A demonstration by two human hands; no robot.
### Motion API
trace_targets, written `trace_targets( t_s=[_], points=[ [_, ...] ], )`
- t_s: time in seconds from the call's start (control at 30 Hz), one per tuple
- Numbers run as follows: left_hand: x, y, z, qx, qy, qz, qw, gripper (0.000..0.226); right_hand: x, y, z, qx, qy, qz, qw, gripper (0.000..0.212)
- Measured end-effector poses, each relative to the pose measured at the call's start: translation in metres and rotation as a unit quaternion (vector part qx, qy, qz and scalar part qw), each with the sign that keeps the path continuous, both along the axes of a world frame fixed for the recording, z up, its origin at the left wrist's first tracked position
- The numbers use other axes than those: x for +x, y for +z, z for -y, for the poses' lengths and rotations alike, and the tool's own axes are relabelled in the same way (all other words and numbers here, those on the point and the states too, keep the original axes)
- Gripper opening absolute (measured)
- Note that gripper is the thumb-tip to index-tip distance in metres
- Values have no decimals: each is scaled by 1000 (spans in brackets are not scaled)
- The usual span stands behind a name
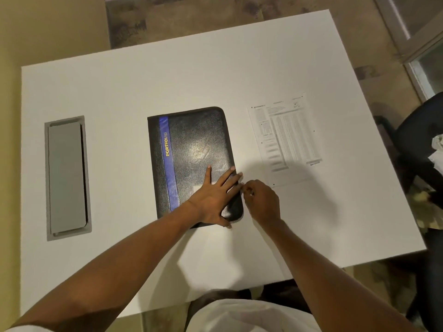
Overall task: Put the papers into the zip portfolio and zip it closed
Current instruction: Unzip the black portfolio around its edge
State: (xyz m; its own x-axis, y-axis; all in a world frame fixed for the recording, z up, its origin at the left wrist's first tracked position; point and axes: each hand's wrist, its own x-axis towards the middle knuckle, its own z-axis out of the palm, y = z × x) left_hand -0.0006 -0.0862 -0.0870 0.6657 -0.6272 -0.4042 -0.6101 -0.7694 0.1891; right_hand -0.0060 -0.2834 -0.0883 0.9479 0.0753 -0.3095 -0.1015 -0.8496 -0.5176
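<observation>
A black zip portfolio (196, 144) with a blue stripe and yellow lettering lies shut in the middle of the white table (143, 80). My left hand (215, 197) rests flat on its near right corner, fingers spread. My right hand (261, 200) is at the portfolio's right edge, fingers pinched on a small thing there, apparently the zip pull, which is mostly hidden. A printed paper sheet (285, 137) lies flat on the table to the right of the portfolio, apart from both hands.
A grey cable hatch (67, 178) is set into the table at the left. A dark chair (426, 144) stands past the table's right edge. The table's near edge runs just in front of my body.
</observation>
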Motion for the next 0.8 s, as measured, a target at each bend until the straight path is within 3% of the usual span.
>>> trace_targets(
  t_s=[0.33,0.8],
  points=[
    [2,7,5,7,-7,1,1000,123,-16,-4,11,-45,35,24,998,15],
    [23,13,19,2,-31,29,999,107,-105,-17,1,70,-44,53,995,7]
  ],
)
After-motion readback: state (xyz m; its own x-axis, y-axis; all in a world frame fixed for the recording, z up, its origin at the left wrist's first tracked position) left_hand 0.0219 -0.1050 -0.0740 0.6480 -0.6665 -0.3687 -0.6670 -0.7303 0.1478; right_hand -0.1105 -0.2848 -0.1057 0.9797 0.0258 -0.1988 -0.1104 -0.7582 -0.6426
